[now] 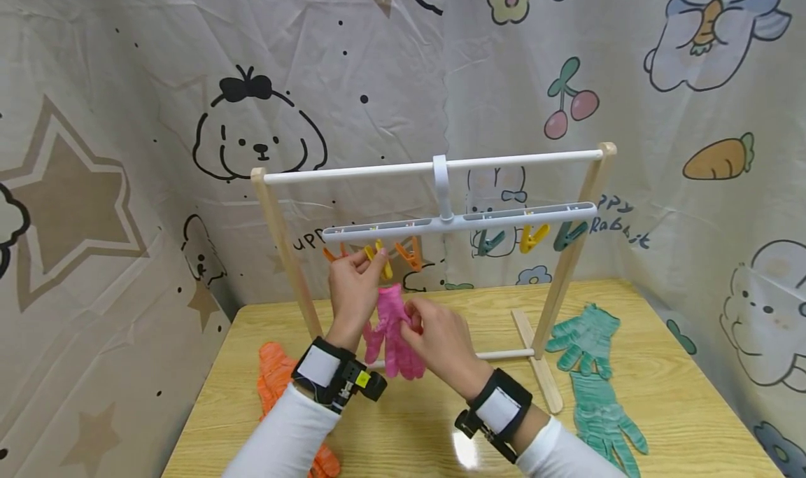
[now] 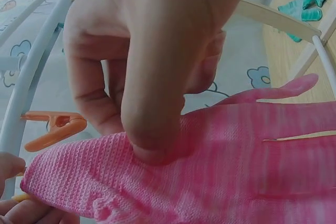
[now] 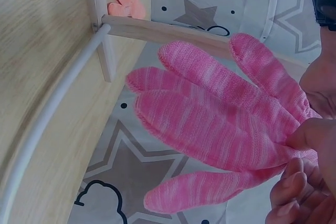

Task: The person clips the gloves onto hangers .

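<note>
A pink knitted glove [image 1: 392, 331] hangs fingers-down below the hanger's left half. My left hand [image 1: 354, 289] pinches a yellow clothespin [image 1: 386, 262] just above the glove's cuff. In the left wrist view, its fingers are right at the cuff's edge, at the lower left. My right hand [image 1: 441, 334] pinches the side of the glove between thumb and fingers. The right wrist view has the glove's fingers [image 3: 210, 124] spread out and hanging loose. An orange clothespin [image 2: 55, 127] hangs beside the cuff.
The white clip hanger [image 1: 403, 227] hooks over a wooden rack's top bar [image 1: 516, 160]. Green clothespins [image 1: 490, 243] and another yellow clothespin [image 1: 534, 238] hang on its right half. Orange gloves [image 1: 272, 376] lie left on the table, green gloves [image 1: 588, 338] right.
</note>
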Motion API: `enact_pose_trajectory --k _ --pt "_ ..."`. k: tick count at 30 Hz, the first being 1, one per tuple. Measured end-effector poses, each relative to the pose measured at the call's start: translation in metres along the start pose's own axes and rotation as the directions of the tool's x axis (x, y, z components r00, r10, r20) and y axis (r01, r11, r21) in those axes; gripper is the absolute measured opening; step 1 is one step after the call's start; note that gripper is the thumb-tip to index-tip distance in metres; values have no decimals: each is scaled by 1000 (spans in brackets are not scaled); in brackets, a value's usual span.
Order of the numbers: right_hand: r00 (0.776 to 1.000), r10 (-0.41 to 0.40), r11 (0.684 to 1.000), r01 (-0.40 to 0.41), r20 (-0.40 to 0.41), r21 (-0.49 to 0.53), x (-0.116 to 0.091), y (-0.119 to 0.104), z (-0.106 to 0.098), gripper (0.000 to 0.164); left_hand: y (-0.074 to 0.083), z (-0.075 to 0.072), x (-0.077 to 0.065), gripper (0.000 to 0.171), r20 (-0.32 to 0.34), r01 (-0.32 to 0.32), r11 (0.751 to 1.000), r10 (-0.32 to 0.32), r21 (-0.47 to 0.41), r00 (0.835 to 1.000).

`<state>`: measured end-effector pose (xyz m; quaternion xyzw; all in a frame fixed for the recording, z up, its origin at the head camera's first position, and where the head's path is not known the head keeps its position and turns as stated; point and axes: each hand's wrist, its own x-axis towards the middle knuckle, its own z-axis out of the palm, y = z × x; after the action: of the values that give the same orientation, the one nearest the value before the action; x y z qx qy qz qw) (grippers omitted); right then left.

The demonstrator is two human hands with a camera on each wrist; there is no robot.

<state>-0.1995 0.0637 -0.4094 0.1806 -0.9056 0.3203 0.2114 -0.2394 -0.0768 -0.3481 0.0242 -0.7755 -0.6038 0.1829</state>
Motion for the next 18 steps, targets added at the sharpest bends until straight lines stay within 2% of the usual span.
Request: enact_pose_trajectory --k 8,18 --pt "1000 -11 1000 11 -2 -4 5 0 -1 13 1 2 -2 31 19 -39 998 38 56 999" --pt "999 -37 999 36 -21 -25 9 2 -2 14 1 3 -3 28 28 -73 994 72 76 997"
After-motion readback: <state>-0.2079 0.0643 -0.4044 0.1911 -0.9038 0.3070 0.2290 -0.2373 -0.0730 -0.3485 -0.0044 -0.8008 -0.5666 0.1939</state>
